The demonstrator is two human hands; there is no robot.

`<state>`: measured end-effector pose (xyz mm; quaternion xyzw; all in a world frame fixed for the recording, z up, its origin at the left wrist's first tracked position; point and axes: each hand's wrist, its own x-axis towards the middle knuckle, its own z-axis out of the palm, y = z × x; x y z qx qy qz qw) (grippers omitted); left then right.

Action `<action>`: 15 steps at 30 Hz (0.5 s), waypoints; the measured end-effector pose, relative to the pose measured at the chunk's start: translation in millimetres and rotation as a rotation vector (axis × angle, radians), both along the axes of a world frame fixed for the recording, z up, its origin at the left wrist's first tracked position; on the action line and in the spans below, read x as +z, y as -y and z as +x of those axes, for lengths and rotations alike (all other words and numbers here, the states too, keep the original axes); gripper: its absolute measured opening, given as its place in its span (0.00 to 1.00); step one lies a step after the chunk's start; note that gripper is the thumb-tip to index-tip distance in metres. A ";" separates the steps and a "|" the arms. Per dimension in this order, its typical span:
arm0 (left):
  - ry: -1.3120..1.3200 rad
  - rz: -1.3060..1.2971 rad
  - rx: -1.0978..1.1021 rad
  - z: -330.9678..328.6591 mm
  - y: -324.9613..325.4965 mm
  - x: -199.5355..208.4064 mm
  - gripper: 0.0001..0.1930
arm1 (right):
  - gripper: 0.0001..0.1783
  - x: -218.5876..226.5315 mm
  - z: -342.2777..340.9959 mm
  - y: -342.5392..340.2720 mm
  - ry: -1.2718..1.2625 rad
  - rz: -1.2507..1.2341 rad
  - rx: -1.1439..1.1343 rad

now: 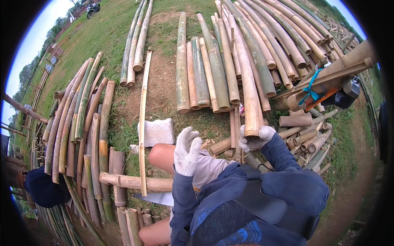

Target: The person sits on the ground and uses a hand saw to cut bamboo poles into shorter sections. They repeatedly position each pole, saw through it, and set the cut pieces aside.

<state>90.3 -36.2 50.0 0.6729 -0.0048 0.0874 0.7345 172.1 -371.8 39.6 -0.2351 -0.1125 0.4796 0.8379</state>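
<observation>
My right hand (258, 138), in a white knit glove, is wrapped around the near cut end of a long tan bamboo pole (248, 94). The pole stretches away from me over other bamboo. My left hand (187, 151), gloved the same way, is raised above my knee with its fingers apart and nothing in them. Left of that hand, a split bamboo strip (143, 110) leans across a thick horizontal bamboo pole (135, 182). Part of a saw blade (158, 199) shows under the horizontal pole, by my left forearm; its handle is mostly hidden.
A pale stone block (159, 132) lies ahead of my knee. Bamboo poles (88, 123) are stacked at left, beside a dark cap (47, 186). More poles (275, 37) spread ahead. Offcuts (314, 141) are heaped at right, below a post with a blue tie (310, 87).
</observation>
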 end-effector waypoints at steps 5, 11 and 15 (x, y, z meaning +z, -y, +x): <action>-0.284 -0.252 -0.554 87.0 135.1 14.7 0.34 | 0.42 -3.1 2.0 29.0 0.084 -0.176 0.175; -0.213 -0.228 -0.491 68.2 168.0 26.2 0.37 | 0.39 18.9 3.9 71.7 0.381 -0.813 0.446; -0.106 -0.211 -0.612 46.0 149.7 52.3 0.40 | 0.42 11.9 24.3 73.1 0.343 -0.960 0.010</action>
